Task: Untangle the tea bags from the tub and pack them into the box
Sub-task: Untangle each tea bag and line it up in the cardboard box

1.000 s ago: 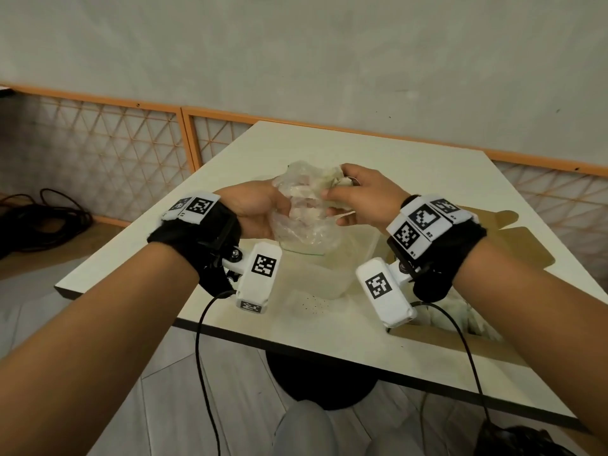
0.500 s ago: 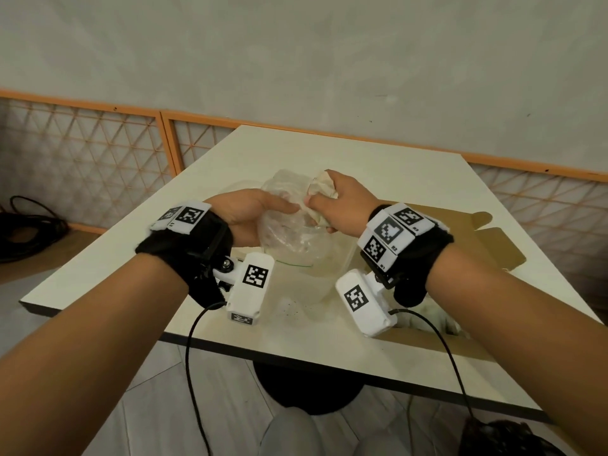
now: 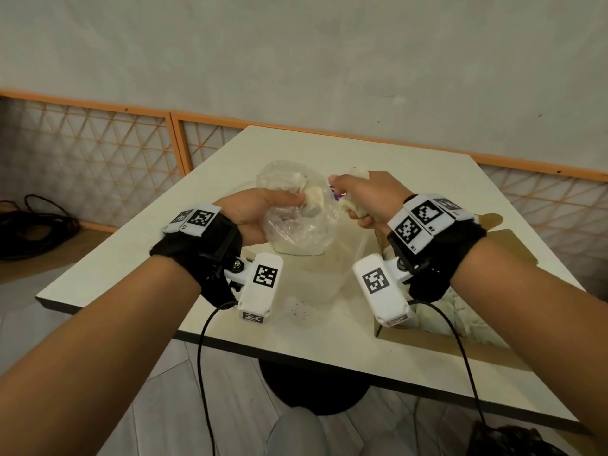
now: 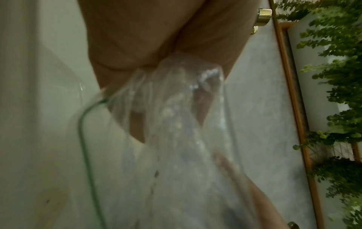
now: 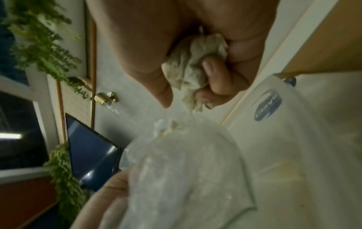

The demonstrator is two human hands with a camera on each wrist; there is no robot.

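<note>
My left hand point(image 3: 279, 209) grips a clear plastic bag point(image 3: 296, 225) of tangled tea bags and holds it up over the translucent tub point(image 3: 329, 278). My right hand point(image 3: 353, 200) sits just right of the bag's mouth, fingers curled round a crumpled clump of pale tea bags point(image 3: 357, 210). The right wrist view shows that clump point(image 5: 194, 69) squeezed in the right hand point(image 5: 215, 46), above the bag point(image 5: 176, 170). In the left wrist view the left hand point(image 4: 156, 38) pinches the bag's gathered top point(image 4: 176, 108). The open cardboard box point(image 3: 460, 350) at the right holds several tea bags point(image 3: 460, 314).
The tub and box stand on a cream table point(image 3: 329, 334) near its front edge, with dark crumbs point(image 3: 301, 312) in front of the tub. Black cables point(image 3: 29, 225) lie on the floor at the left. An orange lattice railing point(image 3: 98, 153) runs behind.
My right hand has drawn a clump of tea bags out of the bag's mouth and moved a little to the right. The left hand keeps hold of the bag.
</note>
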